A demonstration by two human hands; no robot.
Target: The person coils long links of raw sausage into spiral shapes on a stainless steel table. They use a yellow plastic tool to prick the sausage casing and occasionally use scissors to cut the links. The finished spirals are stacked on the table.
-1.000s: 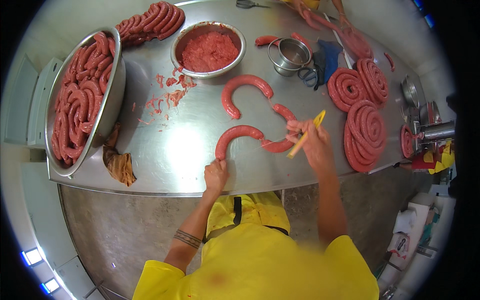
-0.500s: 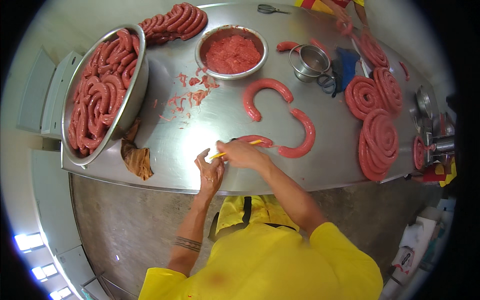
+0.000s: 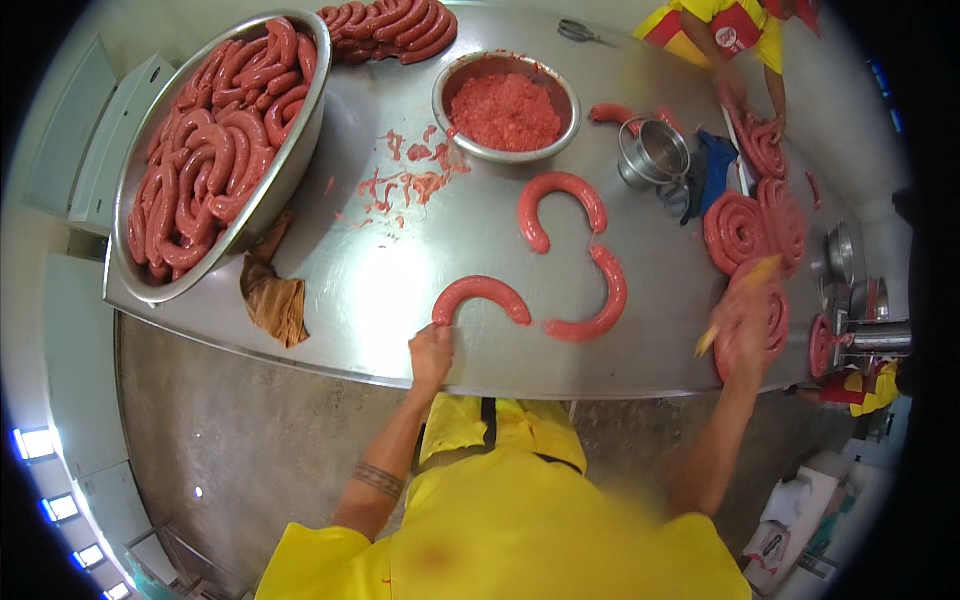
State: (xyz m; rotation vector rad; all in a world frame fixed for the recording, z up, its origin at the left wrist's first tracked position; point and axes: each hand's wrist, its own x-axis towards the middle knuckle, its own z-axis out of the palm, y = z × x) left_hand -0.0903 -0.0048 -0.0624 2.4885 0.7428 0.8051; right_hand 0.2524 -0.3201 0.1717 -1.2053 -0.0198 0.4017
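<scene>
My left hand [image 3: 431, 355] is closed around the near end of a curved raw sausage [image 3: 480, 288] lying near the table's front edge. My right hand [image 3: 742, 325], smeared by motion, hovers over the nearest of the sausage coils [image 3: 775, 318] on the right. A thin yellow tool [image 3: 707, 341] sticks out on both sides of that hand; its kind is too blurred to tell. Two more curved sausages [image 3: 565, 184], [image 3: 612, 290] lie beyond and to the right of the one at my left hand. Their thin casing ends meet.
A large metal tub [image 3: 312, 110] heaped with sausages stands at left, beside a brown cloth [image 3: 275, 308]. A bowl [image 3: 575, 108] holds ground meat. Meat scraps [image 3: 405, 188], a metal pot [image 3: 655, 152], a blue cloth [image 3: 716, 165] and scissors [image 3: 583, 32] lie about. A co-worker's hand [image 3: 778, 128] touches far coils.
My right hand has swept right from beside my left hand to the coils, carrying the yellow tool. My left hand has closed on the sausage end. The near sausage now lies in an arc.
</scene>
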